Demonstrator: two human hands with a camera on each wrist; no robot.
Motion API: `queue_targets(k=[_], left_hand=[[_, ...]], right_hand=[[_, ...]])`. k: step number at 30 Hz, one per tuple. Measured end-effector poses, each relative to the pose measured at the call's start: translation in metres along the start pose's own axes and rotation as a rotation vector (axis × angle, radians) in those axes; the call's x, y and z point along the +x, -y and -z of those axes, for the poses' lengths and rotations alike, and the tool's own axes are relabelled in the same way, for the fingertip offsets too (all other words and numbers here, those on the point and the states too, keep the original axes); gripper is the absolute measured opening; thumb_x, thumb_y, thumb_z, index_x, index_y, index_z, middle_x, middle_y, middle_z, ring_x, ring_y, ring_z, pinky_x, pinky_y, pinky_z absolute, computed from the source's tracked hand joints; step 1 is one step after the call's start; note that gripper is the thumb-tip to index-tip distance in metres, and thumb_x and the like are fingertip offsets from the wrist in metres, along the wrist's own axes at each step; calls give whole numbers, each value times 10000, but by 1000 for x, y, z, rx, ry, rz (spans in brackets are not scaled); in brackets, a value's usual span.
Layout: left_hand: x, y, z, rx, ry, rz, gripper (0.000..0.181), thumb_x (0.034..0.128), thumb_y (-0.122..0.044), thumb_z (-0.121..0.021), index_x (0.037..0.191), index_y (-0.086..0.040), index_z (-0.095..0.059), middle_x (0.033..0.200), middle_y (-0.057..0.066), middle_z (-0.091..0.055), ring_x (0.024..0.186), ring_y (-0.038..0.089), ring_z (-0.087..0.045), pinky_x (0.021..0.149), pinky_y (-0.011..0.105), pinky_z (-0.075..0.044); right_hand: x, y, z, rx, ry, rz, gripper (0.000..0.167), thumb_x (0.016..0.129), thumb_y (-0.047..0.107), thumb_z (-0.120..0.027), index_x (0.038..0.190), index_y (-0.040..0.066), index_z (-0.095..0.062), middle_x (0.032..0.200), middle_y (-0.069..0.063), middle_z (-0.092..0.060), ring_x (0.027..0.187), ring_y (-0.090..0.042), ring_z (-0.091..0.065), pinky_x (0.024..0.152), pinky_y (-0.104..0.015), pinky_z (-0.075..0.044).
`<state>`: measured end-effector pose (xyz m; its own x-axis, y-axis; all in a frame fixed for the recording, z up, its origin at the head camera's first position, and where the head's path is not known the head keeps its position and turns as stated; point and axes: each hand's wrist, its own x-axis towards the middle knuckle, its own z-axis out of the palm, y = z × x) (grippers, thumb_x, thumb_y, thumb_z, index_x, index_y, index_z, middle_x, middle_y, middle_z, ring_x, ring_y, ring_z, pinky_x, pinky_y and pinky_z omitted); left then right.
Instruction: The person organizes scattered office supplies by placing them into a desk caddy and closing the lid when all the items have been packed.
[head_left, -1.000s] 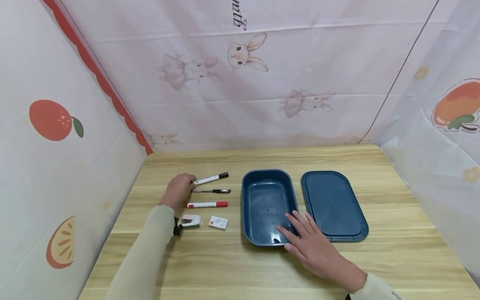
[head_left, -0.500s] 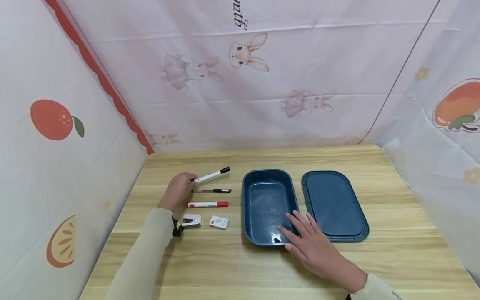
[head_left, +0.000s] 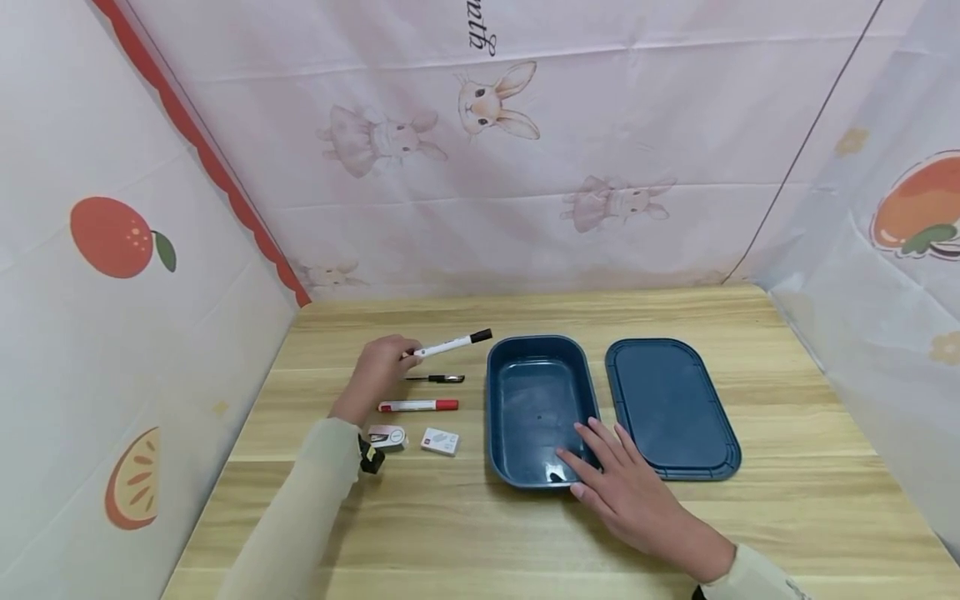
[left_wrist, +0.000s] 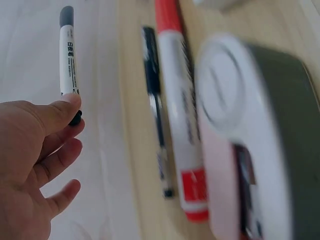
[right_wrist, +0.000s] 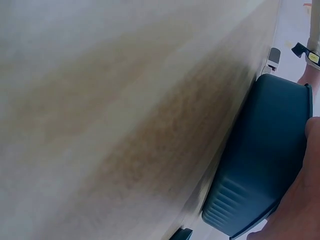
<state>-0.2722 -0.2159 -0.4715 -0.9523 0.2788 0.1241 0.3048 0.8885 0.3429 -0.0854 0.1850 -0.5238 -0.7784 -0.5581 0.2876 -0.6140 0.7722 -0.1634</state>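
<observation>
In the head view my left hand pinches a white marker with a black cap near its rear end. The left wrist view shows the thumb and a finger on that marker, which points up and away from the palm. My right hand rests with fingers spread over the near right rim of a dark blue plastic box. Below the left hand lie a black pen, a red-capped marker, a small pink-and-white stapler and a small white carton.
A matching blue lid lies flat to the right of the box. Everything sits on a wood-grain table. Printed cloth walls close in the back and both sides.
My left hand has moved right and slightly up with the white marker, lifting it off the table toward the box. The right hand has stayed on the box rim.
</observation>
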Motion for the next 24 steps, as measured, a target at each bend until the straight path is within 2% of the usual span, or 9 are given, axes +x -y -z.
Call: queue_targets(k=[6,14,24], left_hand=[[1,-24,2,56,-54,-82,190,941,-266,-727,1112,-188,-757,1079,-1,-747,961,204,-668,992,485,-447],[5,-52,-1,106,-53,-125,185,937,-307,-730,1102,-228,-754,1046,-34,-744,963,180,-667,974,463,-440],[9,-72,-11,145,-66,-217,171,917,-330,-751,1064,-242,-761,992,-76,-742,955,134,-666,981,444,-441]], right_hand=[[2,0,0,20,29,-13,449,1056,427,-476,1486,304,-511,1610,-121,-369,1525,-329,-241,1193,-606,-187],[2,0,4,19,43,-28,448,1056,433,-468,1485,309,-514,1615,-119,-361,1526,-333,-236,1192,-614,-190],[1,1,3,41,68,-43,449,1062,440,-454,1491,316,-503,1623,-115,-347,1537,-324,-209,1199,-610,-175]])
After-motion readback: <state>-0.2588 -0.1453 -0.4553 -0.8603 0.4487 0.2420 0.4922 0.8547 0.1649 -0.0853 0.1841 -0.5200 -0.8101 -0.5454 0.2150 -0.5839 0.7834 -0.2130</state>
